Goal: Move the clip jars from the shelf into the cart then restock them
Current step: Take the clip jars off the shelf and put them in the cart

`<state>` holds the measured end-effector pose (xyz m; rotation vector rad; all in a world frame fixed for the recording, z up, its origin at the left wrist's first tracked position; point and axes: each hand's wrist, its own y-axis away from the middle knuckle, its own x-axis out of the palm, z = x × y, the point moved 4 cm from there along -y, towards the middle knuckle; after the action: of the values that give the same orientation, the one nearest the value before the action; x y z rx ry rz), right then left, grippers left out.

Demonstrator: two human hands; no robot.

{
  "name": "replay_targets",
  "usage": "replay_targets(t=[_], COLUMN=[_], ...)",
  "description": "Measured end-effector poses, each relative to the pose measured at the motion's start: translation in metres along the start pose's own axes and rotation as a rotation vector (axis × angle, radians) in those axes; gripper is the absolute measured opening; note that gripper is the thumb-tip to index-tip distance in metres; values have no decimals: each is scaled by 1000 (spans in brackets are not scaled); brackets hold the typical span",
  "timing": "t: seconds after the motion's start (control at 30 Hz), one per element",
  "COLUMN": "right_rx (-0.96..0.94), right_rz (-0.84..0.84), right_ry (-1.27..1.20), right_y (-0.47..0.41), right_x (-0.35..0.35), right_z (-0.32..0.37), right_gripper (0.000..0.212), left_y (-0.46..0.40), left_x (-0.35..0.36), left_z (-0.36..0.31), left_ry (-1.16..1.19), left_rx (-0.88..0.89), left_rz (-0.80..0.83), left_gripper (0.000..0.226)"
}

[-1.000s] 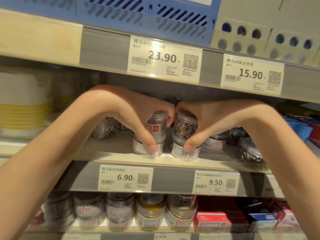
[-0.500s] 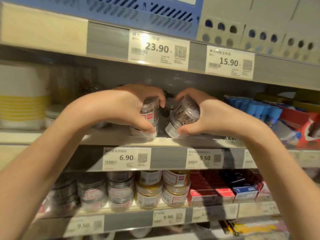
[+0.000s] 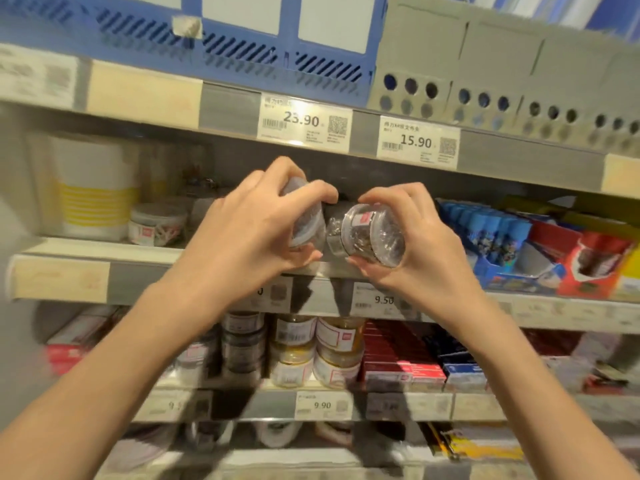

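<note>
Grip: left hand (image 3: 242,237) curled round a clear clip jar (image 3: 306,225), fingers over its top, thumb beneath; right hand (image 3: 412,244) likewise clamped on a second clip jar (image 3: 370,233), thumb under, fingers above.

Position of jars: both were held tilted in the air in front of the middle shelf (image 3: 62,282), lifted off its surface, side by side and almost touching. The right jar showed a small red label and metal clips through its clear wall; the left jar's contents were blurred.

Shelf, same level: one squat jar (image 3: 157,225) stood at the left beside a white-and-yellow container (image 3: 93,188); blue packets (image 3: 491,226) at the right.

Shelf below: stacked jars (image 3: 318,351) and red boxes (image 3: 398,362).

Price tags: 23.90 (image 3: 304,124), 15.90 (image 3: 417,143), 9.50 (image 3: 377,299), 9.90 (image 3: 322,405).
</note>
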<state>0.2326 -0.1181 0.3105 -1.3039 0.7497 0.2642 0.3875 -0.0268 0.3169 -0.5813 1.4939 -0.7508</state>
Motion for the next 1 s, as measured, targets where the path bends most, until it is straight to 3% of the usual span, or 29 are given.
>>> replay_targets(t=[0.17,0.33,1.0], right_rx=[14,114,817], right_rz=[-73,-15,323], right_ry=[-55,-53,100], right_y=[32,75,342], right_x=[-24,-47,-61], right_z=[2,-9,-102], right_gripper=[61,64,72], left_y=[17,22,88], left_x=[-8,9,233], left_z=[-30,-65,-243], left_ry=[73,153,577], left_rx=[18,30,207], left_rz=[-32,75,654], left_gripper=[59,61,64])
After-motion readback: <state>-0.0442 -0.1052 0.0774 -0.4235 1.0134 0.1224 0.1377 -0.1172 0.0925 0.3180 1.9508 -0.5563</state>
